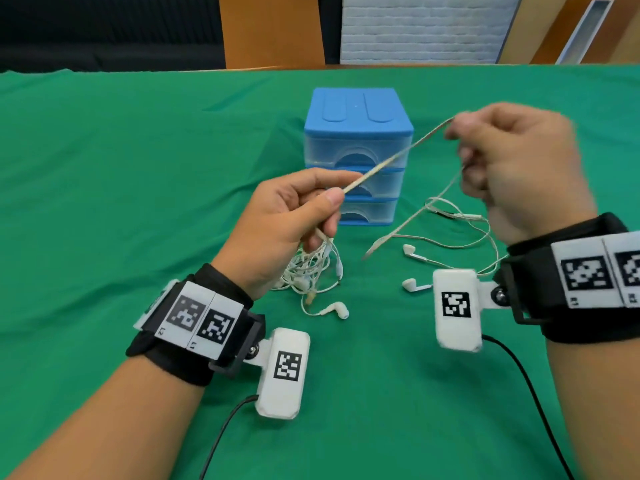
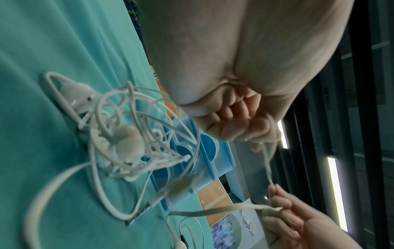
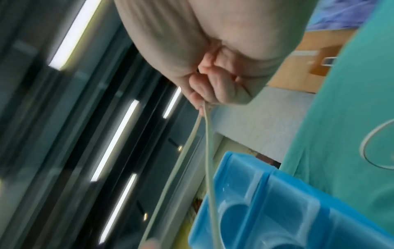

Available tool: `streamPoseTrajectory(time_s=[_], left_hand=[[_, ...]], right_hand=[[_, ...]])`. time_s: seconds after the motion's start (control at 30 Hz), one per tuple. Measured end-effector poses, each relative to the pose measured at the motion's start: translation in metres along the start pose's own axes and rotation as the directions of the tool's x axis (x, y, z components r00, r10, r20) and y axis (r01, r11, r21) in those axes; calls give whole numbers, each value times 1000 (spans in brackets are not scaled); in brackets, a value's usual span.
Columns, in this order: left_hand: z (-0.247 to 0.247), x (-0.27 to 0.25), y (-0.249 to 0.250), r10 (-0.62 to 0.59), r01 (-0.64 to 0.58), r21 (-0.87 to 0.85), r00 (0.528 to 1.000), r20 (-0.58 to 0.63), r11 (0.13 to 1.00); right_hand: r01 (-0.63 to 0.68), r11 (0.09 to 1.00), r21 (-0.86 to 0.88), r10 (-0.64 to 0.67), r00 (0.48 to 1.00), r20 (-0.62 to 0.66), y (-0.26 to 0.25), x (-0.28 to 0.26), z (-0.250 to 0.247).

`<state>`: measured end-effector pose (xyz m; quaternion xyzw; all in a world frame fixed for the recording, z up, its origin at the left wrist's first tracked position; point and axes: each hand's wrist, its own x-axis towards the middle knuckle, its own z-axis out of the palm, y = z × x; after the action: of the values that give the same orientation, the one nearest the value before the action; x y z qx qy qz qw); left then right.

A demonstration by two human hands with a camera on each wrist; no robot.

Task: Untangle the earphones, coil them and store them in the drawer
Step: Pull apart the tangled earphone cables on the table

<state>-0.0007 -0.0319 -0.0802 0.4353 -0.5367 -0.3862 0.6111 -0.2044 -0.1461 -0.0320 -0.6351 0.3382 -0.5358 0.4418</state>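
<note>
Right hand (image 1: pixel 519 168) is motion-blurred in head view; its fingertips can't be made out, so the exact grip on the cable (image 1: pixel 398 157) is unclear. Left hand (image 1: pixel 287 220) hides the top of the tangle (image 1: pixel 311 268); which strand leads where can't be told. Drawers (image 1: pixel 356 154) are partly covered by cable and hand. In right wrist view the drawers (image 3: pixel 298 210) are cut off by bottom and right edges, bkgd smeared. Left wrist view: near cable loops (image 2: pixel 64 185) blurred.

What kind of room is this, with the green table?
Probably an office or lab set up for recording. A table under a green cloth holds a small blue drawer unit, wooden chairs stand behind it, and long ceiling strip lights show overhead.
</note>
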Motion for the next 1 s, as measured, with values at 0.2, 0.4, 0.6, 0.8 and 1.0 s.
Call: streamPoseTrajectory(time_s=[0.2, 0.4, 0.6, 0.8, 1.0], left_hand=[[-1, -1, 0, 41, -40, -50, 999, 20, 998], [-4, 0, 3, 81, -82, -16, 996, -29, 997], [-1, -3, 6, 79, -87, 60, 989, 124, 994], [5, -3, 3, 77, -96, 134, 987, 140, 986], [10, -3, 4, 163, -170, 96, 984, 72, 981]], right_hand=[[42, 975, 217, 36, 937, -347, 8, 5, -18], [-28, 999, 27, 29, 999, -44, 5, -3, -9], [43, 955, -294, 138, 811, 568, -1, -19, 11], [187, 829, -527, 337, 586, 737, -4, -24, 11], [-32, 972, -233, 194, 668, 719, 3, -26, 27]])
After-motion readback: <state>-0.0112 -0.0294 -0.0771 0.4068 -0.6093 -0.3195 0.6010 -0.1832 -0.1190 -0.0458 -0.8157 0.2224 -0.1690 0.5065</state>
